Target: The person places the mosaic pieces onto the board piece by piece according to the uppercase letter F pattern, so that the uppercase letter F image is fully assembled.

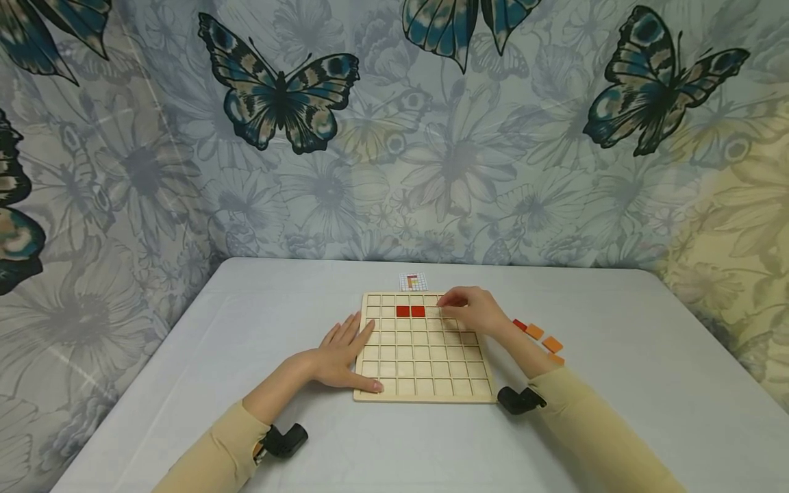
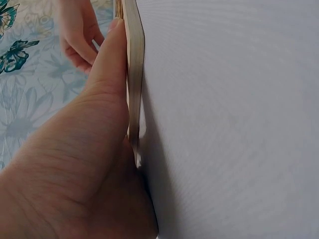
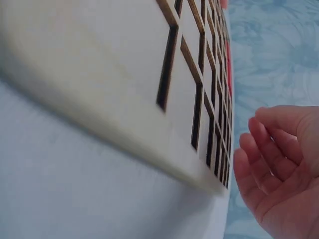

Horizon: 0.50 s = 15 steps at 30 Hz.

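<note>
A pale wooden board with a grid of square recesses lies on the white table. Two red square tiles sit side by side in its second row from the far edge. My left hand rests on the board's left edge, fingers spread and thumb on the near left corner. My right hand is over the far right part of the board, just right of the red tiles. Its fingers are loosely bent, with thumb and fingertips close together, and no tile shows between them.
Right of the board, partly behind my right forearm, lie a loose red tile and several orange tiles. A small card printed with a coloured grid lies beyond the board's far edge. A butterfly-patterned curtain hangs behind the table.
</note>
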Motion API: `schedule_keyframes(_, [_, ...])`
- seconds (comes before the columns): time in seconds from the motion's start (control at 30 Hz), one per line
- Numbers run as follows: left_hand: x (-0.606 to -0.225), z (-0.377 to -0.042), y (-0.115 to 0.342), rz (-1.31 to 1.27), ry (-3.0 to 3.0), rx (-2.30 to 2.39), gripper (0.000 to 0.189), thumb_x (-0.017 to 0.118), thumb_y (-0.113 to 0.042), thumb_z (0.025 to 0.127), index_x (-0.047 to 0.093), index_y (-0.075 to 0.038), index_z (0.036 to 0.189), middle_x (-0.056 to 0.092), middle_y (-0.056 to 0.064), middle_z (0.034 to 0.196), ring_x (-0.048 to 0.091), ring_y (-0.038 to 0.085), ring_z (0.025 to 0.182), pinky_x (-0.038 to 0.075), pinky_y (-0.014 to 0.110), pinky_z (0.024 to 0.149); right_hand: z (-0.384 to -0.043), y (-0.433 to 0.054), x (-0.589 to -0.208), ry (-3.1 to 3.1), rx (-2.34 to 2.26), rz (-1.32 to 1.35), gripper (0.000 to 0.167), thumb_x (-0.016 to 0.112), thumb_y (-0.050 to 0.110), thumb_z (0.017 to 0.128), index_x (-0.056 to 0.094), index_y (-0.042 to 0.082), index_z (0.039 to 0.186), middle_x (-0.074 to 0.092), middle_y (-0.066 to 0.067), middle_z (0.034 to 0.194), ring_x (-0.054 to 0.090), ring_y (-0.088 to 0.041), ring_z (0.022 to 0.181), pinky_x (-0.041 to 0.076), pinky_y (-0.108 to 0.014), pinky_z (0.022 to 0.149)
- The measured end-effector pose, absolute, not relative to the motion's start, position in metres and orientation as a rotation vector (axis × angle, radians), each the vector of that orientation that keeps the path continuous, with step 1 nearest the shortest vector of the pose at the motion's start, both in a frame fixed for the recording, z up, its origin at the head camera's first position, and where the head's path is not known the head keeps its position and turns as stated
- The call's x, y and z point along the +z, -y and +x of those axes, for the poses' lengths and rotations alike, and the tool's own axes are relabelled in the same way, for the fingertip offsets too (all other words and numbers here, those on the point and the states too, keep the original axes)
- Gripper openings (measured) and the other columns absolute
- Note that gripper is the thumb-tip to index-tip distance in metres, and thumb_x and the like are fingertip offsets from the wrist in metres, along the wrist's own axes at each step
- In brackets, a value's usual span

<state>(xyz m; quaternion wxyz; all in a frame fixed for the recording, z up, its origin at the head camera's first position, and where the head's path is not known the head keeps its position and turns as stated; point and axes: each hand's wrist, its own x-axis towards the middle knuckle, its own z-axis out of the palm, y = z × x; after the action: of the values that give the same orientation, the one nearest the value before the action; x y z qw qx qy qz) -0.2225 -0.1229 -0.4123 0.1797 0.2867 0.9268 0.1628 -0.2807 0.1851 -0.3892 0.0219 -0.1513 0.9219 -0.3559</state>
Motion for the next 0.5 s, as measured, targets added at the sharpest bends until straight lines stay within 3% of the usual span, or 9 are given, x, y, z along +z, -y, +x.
schedule_keyframes(0.27, [-0.412, -0.222, 0.122, 0.813, -2.610, 0.471, 0.117, 0.063, -0.069, 0.081, -0.003, -0.011, 0.158, -0.016, 0.018, 0.160, -0.017, 0.029, 0.146, -0.007, 0.051, 0.116, -0.271, -0.221, -0.386, -2.815, -1.152, -0.332, 0.018, 0.065, 0.021, 0.094, 0.072, 0.009, 0.106, 0.070, -0.004, 0.101, 0.063, -0.022, 0.098, 0.048, -0.040, 0.083])
schedule_keyframes(0.5, [-0.412, -0.223, 0.122, 0.805, -2.608, 0.467, 0.117, 0.063, -0.070, 0.080, -0.003, -0.011, 0.158, -0.017, 0.018, 0.160, -0.017, 0.029, 0.146, -0.007, 0.051, 0.115, -0.263, -0.252, -0.384, -2.837, -1.110, -0.307, 0.019, 0.065, 0.021, 0.095, 0.071, 0.007, 0.106, 0.070, -0.006, 0.101, 0.063, -0.021, 0.091, 0.049, -0.037, 0.079])
